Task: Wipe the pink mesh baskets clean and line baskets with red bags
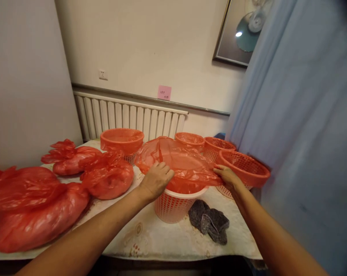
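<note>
A red plastic bag is spread wide over a pale pink perforated wastebasket, with its lower part hanging down inside the basket. My left hand is closed on the bag's near left edge, above the basket rim. On the right, my right hand pinches the bag's edge, beyond the rim on that side. The bag's top stands loose above the rim between both hands. Just right of the basket's base lies a crumpled dark grey cloth.
Several filled, knotted red bags lie on the table's left. Behind stands a red-lined basket; more baskets, including a perforated one, stand at the back right. A blue curtain borders the right side, and a radiator lines the wall.
</note>
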Tool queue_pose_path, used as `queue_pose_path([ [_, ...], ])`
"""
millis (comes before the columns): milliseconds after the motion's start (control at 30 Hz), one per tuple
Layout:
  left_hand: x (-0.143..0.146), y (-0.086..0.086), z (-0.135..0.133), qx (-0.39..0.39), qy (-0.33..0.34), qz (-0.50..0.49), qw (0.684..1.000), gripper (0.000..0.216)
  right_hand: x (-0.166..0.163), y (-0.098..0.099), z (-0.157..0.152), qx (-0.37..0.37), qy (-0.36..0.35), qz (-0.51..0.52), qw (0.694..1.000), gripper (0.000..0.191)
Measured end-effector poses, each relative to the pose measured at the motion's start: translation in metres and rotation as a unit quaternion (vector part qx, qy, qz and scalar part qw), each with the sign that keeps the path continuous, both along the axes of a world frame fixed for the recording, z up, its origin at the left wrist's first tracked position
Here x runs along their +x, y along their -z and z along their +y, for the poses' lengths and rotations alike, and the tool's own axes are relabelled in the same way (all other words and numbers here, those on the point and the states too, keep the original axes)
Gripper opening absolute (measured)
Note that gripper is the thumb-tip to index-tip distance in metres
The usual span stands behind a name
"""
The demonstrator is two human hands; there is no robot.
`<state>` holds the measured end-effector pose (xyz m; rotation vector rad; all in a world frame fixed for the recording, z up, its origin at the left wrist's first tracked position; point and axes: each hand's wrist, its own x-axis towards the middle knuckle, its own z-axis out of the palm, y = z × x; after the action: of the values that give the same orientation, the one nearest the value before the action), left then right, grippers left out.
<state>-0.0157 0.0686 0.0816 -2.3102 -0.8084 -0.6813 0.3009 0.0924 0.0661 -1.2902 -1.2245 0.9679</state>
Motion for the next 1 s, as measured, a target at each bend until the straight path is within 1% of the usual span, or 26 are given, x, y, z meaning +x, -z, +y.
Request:
queue_pose_path([
  [67, 0.000, 0.002, -0.009, 0.005, 0.023, -0.004, 1.000, 0.027, 0.003, 0.001, 0.000, 0.005, 0.006, -0.002, 1.000, 0.022],
  [200, 0.001, 0.009, -0.034, -0.007, 0.093, 0.005, 0.996, 0.029, 0.009, 0.008, 0.003, 0.011, 0.023, -0.016, 1.000, 0.025],
  [333, 0.004, 0.023, -0.048, -0.025, 0.134, 0.040, 0.990, 0.025, 0.012, 0.021, 0.011, 0.021, 0.058, -0.058, 0.996, 0.022],
  [467, -0.001, 0.048, -0.041, -0.041, 0.126, 0.065, 0.989, 0.024, 0.012, 0.037, 0.022, 0.041, 0.109, -0.115, 0.986, 0.021],
  [600, -0.018, 0.070, -0.026, -0.066, 0.089, 0.050, 0.993, 0.026, 0.009, 0.056, 0.037, 0.061, 0.178, -0.180, 0.966, 0.025],
  [667, -0.028, 0.075, -0.020, -0.101, 0.067, 0.013, 0.993, 0.025, 0.008, 0.066, 0.043, 0.063, 0.201, -0.207, 0.955, 0.028],
  [733, -0.037, 0.076, -0.017, -0.137, 0.048, -0.039, 0.989, 0.022, 0.007, 0.073, 0.047, 0.062, 0.215, -0.229, 0.947, 0.030],
  [800, -0.043, 0.073, -0.015, -0.171, 0.029, -0.118, 0.978, 0.018, 0.009, 0.076, 0.049, 0.063, 0.225, -0.249, 0.940, 0.032],
  [867, -0.047, 0.068, -0.011, -0.189, 0.013, -0.211, 0.959, 0.013, 0.012, 0.073, 0.049, 0.067, 0.235, -0.268, 0.932, 0.033],
  [933, -0.048, 0.062, -0.005, -0.175, -0.008, -0.303, 0.937, 0.009, 0.015, 0.065, 0.048, 0.077, 0.245, -0.289, 0.922, 0.035],
  [1000, -0.046, 0.057, 0.006, -0.119, -0.049, -0.361, 0.924, 0.015, 0.014, 0.056, 0.047, 0.094, 0.249, -0.312, 0.912, 0.038],
])
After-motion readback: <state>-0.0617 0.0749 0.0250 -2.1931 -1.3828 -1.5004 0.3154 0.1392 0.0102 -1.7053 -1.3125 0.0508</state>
